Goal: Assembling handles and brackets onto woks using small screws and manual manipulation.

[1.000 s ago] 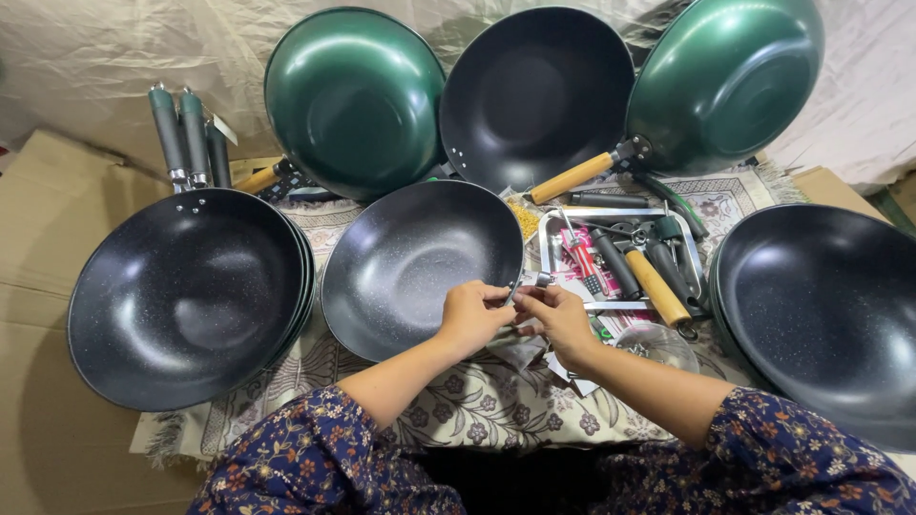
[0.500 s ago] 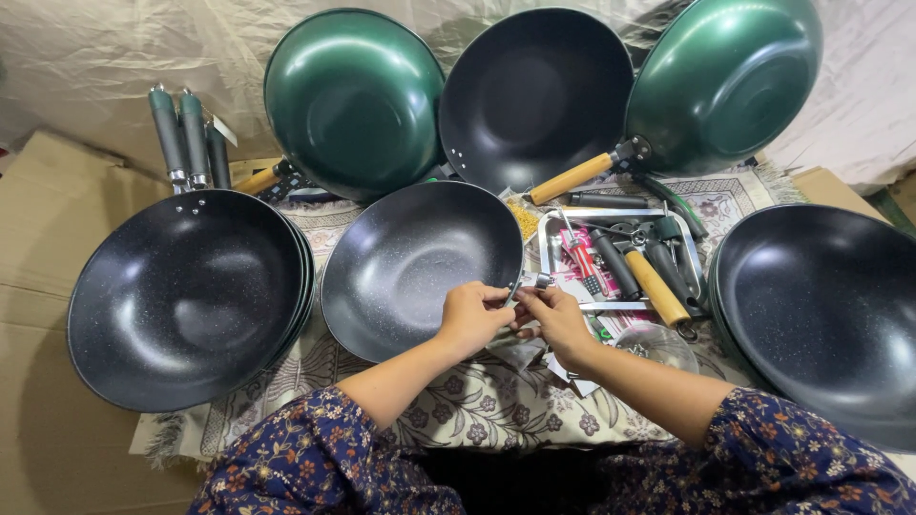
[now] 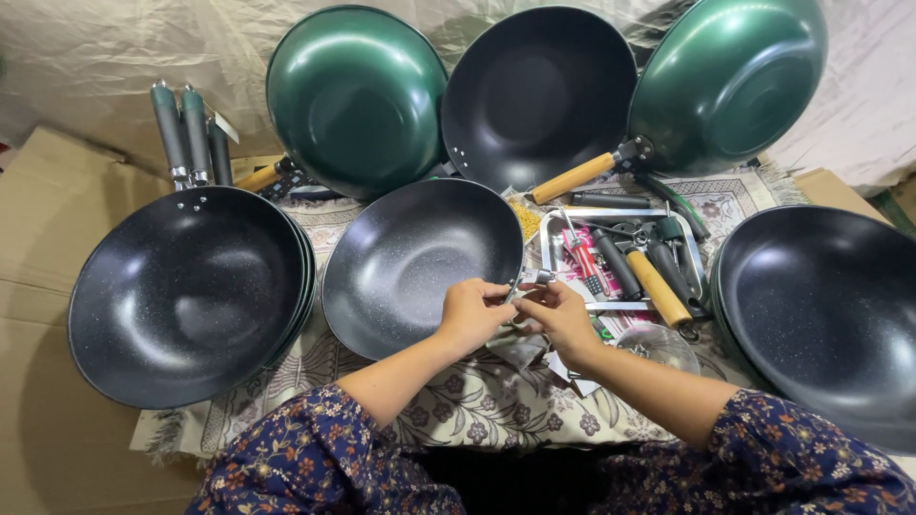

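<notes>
Small white tag (image 3: 225, 125) hangs off the grey handles, upper left of frame. Flat brown cardboard (image 3: 38, 286) fills the left edge. A clear bag of yellow bits (image 3: 526, 219) sits just right of centre. Beside it, in the tray, lies a red-and-white card pack (image 3: 578, 256). No signs, no screens.

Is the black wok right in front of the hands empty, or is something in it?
Empty. The black wok shows only its bare speckled inside; both hands, left hand and right hand, work at its near rim, outside the bowl.
</notes>
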